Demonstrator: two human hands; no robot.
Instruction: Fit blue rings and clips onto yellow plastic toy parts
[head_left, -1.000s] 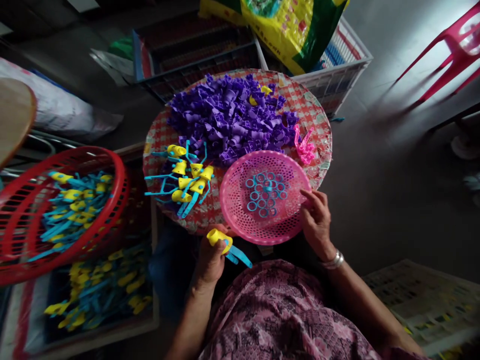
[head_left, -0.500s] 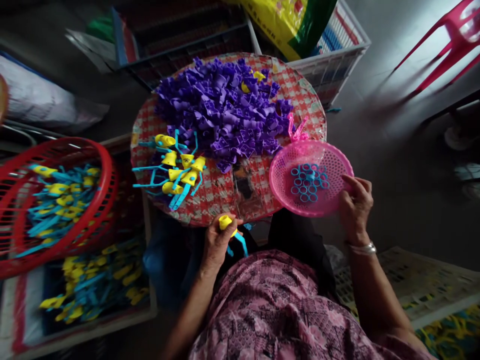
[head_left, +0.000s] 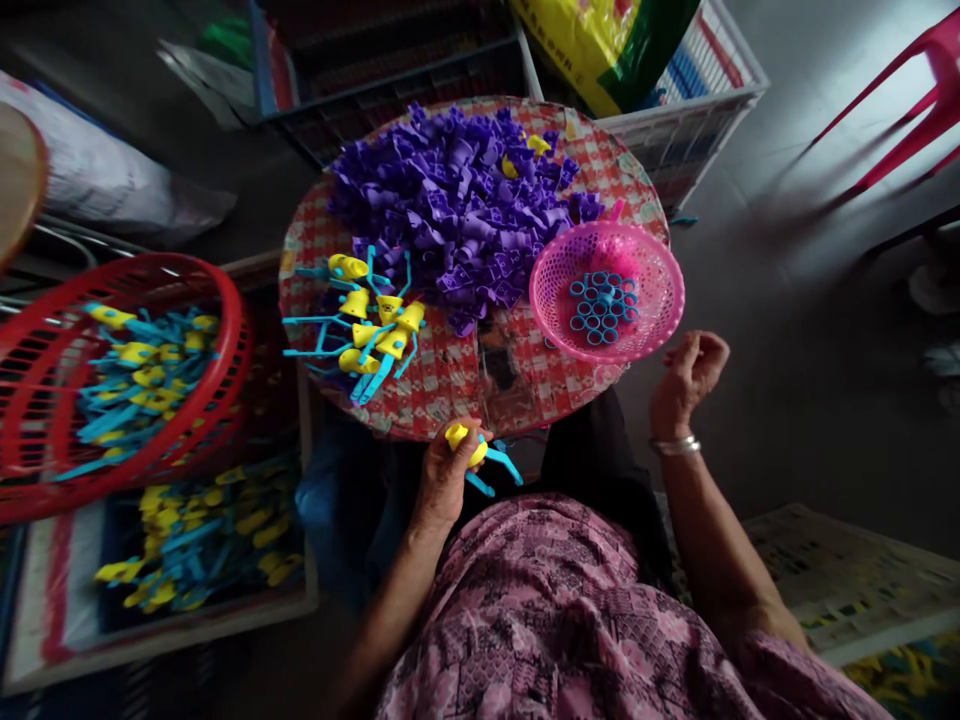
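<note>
My left hand is wrapped round a small yellow plastic toy piece with light blue legs, just in front of the table edge. My right hand is off the table at the right, its fingers curled in; I see nothing in them. It is apart from the pink basket, which rests near the table's right edge. Several light blue rings lie in the basket. Assembled yellow and blue pieces sit on the table's left side. Behind them spreads a large heap of purple plastic parts.
The round table has a red checked cover. At the left stands a red basket of yellow and blue pieces, above a crate with more. Crates and a yellow bag stand behind. A pink stool is far right.
The pink basket has moved left and back onto the table, and my right hand has let go of its rim. My left hand still holds the yellow piece, now turned with its legs to the right.
</note>
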